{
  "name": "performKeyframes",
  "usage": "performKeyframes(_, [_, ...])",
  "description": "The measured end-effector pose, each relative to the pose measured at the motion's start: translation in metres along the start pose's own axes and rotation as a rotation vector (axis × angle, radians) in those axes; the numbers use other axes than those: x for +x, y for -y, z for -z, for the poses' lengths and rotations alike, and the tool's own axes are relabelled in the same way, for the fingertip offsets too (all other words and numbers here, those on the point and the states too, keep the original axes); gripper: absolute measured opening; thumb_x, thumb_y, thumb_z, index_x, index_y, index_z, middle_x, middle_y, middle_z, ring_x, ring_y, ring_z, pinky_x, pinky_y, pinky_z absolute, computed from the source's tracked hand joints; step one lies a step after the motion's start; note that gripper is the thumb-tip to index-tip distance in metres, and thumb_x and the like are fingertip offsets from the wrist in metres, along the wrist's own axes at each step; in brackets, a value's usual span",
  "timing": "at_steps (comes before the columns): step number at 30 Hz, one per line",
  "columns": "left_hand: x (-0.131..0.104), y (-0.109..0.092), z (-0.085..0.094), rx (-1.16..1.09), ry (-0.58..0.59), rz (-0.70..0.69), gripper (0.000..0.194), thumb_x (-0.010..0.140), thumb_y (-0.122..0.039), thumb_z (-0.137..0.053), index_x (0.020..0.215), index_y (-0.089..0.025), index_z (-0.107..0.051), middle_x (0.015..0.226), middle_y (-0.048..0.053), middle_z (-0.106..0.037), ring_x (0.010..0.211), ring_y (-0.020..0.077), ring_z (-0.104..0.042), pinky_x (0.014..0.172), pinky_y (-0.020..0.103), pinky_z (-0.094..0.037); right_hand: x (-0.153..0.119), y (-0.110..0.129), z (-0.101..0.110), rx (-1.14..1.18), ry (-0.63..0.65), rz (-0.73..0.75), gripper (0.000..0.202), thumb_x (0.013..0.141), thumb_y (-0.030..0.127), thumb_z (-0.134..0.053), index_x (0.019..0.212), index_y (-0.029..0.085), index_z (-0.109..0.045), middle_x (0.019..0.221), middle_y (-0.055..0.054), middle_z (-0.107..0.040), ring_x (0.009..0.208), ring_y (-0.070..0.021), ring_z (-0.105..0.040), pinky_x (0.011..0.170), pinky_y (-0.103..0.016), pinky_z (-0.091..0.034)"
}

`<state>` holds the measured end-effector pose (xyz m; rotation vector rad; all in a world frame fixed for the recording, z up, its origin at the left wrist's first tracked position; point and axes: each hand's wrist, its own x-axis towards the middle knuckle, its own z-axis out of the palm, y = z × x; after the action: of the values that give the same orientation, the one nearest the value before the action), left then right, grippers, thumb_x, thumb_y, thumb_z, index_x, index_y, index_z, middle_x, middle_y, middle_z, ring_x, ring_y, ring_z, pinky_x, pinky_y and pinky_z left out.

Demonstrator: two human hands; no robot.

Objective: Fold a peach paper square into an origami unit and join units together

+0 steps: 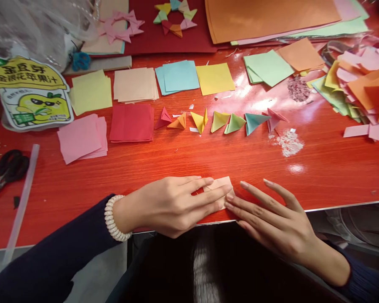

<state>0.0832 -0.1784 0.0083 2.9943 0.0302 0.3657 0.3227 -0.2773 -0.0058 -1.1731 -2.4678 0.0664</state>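
A small cream paper piece (221, 182) lies flat near the table's front edge, partly hidden under fingers. My left hand (180, 202), with a coiled band at the wrist, rests across it, its fingers stretched out and pressing down. Fingertips of my right hand (274, 219) touch the paper's right corner, and its other fingers are spread above the tabletop. Beyond the hands runs a row of folded paper pieces, among them a yellow one (199, 121) and a blue one (255, 122). A stack of cream squares (135, 85) lies farther back.
Red squares (132, 123), pink squares (80, 138) and blue squares (178, 77) lie behind. Black-handled scissors (11, 166) and a translucent stick (23, 198) are at the left. Paper scraps (363, 80) pile up at the right. Two paper rings (122, 26) sit at the back.
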Motion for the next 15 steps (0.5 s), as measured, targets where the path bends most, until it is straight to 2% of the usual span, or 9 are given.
performKeyframes(3, [0.001,0.002,-0.001,0.059,-0.022,-0.012,0.036,0.088,-0.023,-0.048,0.122,-0.011,-0.052,0.124,0.009,-0.057,0.11,0.0221,-0.057,0.094,0.035,-0.05,0.011,-0.005,0.002,-0.012,-0.001,-0.016,0.032,0.082,0.015,-0.059,0.112,0.022,-0.06,0.111,-0.001,-0.066,0.117,-0.0205,-0.052,0.106,-0.042,-0.031])
performKeyframes(8, [0.003,0.005,-0.001,0.113,0.005,0.004,0.036,0.09,-0.023,-0.046,0.124,-0.013,-0.05,0.126,0.01,-0.055,0.112,0.0196,-0.055,0.094,0.033,-0.049,0.022,-0.017,-0.003,-0.046,0.01,0.06,0.023,0.081,0.013,-0.058,0.104,0.014,-0.062,0.116,-0.008,-0.063,0.12,-0.0246,-0.049,0.1,-0.043,-0.038])
performKeyframes(13, [0.002,0.011,-0.002,0.171,-0.033,0.095,0.032,0.087,-0.021,-0.05,0.118,-0.012,-0.054,0.121,0.008,-0.058,0.103,0.0198,-0.057,0.091,0.036,-0.049,0.036,-0.031,-0.004,-0.116,0.053,0.005,0.035,0.084,0.019,-0.057,0.119,0.017,-0.055,0.128,-0.012,-0.054,0.124,-0.0266,-0.044,0.098,-0.046,-0.04])
performKeyframes(15, [0.002,0.014,-0.003,0.182,-0.027,0.139,0.032,0.086,-0.02,-0.051,0.116,-0.011,-0.055,0.114,0.008,-0.061,0.104,0.0212,-0.057,0.092,0.039,-0.048,0.045,-0.038,-0.005,-0.134,0.057,0.033,0.035,0.084,0.019,-0.056,0.12,0.017,-0.054,0.133,-0.013,-0.049,0.127,-0.027,-0.039,0.1,-0.047,-0.038])
